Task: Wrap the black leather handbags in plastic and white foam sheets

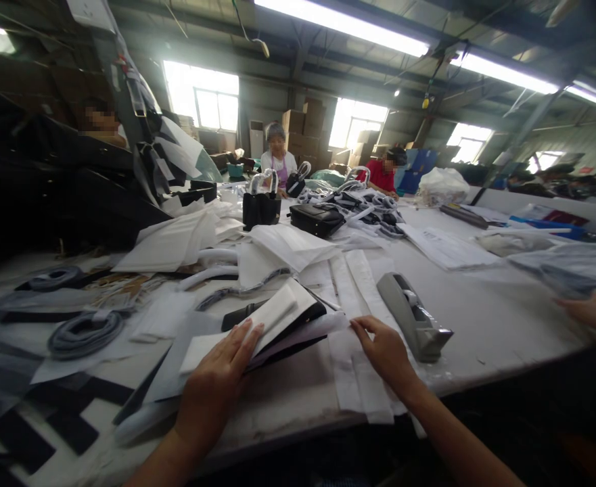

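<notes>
My left hand (221,372) lies over a folded white paper (277,304) on a flat black piece (310,312), its fingers stretched out and its thumb hidden. Under these lie more white sheets and black layers, tilted up towards the right. My right hand (386,352) is closed in a pinch above some white paper strips (356,379); whatever is between its fingertips is too small to make out. Just to the right of that hand stands a grey tape dispenser (412,318).
Coiled grey-wrapped handles (85,335) and black pieces (21,436) lie at left. Black handbags (261,208) and a heap of wrapped handles (373,210) stand farther back. Another person's hand (594,311) reaches in at right. Two people sit across the table (480,318).
</notes>
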A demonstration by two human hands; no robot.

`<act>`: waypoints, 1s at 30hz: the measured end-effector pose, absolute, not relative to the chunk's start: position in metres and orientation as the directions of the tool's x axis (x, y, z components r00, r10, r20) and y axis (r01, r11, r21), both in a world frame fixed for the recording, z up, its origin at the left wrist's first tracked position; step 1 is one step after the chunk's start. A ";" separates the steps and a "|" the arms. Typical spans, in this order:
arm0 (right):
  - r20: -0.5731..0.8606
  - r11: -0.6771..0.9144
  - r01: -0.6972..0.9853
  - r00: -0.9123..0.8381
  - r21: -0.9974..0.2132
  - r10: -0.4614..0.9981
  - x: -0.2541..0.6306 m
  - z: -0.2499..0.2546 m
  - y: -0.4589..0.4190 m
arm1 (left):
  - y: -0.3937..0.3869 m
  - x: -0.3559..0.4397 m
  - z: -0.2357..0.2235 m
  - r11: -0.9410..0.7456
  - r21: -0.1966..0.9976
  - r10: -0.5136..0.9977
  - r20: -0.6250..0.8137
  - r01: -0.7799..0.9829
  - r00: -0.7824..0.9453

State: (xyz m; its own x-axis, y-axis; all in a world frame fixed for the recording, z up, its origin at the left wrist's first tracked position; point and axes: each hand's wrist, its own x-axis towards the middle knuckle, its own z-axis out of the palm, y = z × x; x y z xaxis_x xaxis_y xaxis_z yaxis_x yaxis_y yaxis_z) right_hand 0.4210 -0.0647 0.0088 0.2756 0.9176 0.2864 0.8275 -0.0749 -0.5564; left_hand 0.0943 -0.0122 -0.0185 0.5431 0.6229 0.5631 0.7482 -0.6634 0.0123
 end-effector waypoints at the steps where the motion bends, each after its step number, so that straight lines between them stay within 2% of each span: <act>1: 0.313 -0.066 0.815 0.294 -0.576 0.903 0.416 0.012 -0.065 | -0.012 0.094 -0.018 -0.660 0.020 0.629 0.562 0.751 0.538; 3: 0.332 -0.019 0.795 0.275 -0.607 0.902 0.399 0.014 -0.070 | -0.011 0.093 -0.017 -0.648 0.043 0.649 0.553 0.760 0.522; 5: 0.294 0.070 0.751 0.170 -0.657 0.940 0.376 0.014 -0.080 | -0.010 0.092 -0.016 -0.635 0.070 0.671 0.545 0.770 0.503; 7: 0.190 0.173 0.648 -0.044 -0.742 0.981 0.351 0.012 -0.093 | -0.008 0.091 -0.015 -0.616 0.095 0.694 0.536 0.782 0.481; 9: 0.083 0.222 0.545 -0.268 -0.809 0.960 0.334 0.010 -0.103 | -0.006 0.091 -0.014 -0.602 0.114 0.710 0.529 0.790 0.465; 10: 0.055 0.222 0.530 -0.312 -0.819 0.949 0.329 0.009 -0.105 | -0.005 0.091 -0.013 -0.598 0.119 0.715 0.527 0.793 0.460; 11: 0.057 0.217 0.546 -0.295 -0.809 0.954 0.327 0.007 -0.106 | -0.004 0.091 -0.013 -0.597 0.122 0.716 0.527 0.793 0.458; 15: 0.209 0.185 0.699 -0.052 -0.691 0.976 0.327 -0.011 -0.089 | -0.002 0.091 -0.013 -0.597 0.120 0.716 0.526 0.793 0.459; 20: 0.141 0.279 0.803 -0.241 -0.527 0.960 0.307 -0.036 -0.056 | 0.000 0.092 -0.012 -0.589 0.120 0.715 0.539 0.799 0.446; 25: 0.178 0.310 0.822 -0.255 -0.478 0.951 0.297 -0.024 -0.037 | 0.003 0.091 -0.006 -0.560 0.139 0.734 0.540 0.817 0.412; 27: 0.196 0.281 0.841 -0.212 -0.463 0.957 0.307 -0.019 -0.036 | 0.004 0.090 -0.003 -0.543 0.149 0.747 0.535 0.827 0.395; 30: 0.224 0.121 0.906 -0.030 -0.405 0.974 0.335 -0.024 -0.034 | 0.005 0.087 -0.002 -0.533 0.155 0.749 0.544 0.832 0.378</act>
State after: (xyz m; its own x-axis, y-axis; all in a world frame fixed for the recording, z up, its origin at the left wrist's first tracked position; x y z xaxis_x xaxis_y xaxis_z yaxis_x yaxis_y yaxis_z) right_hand 0.3348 -0.0337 -0.0237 -0.0301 0.9741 0.2242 0.9063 0.1213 -0.4049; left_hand 0.0873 0.0049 -0.0018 0.3785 0.7489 0.5440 0.8316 -0.5332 0.1555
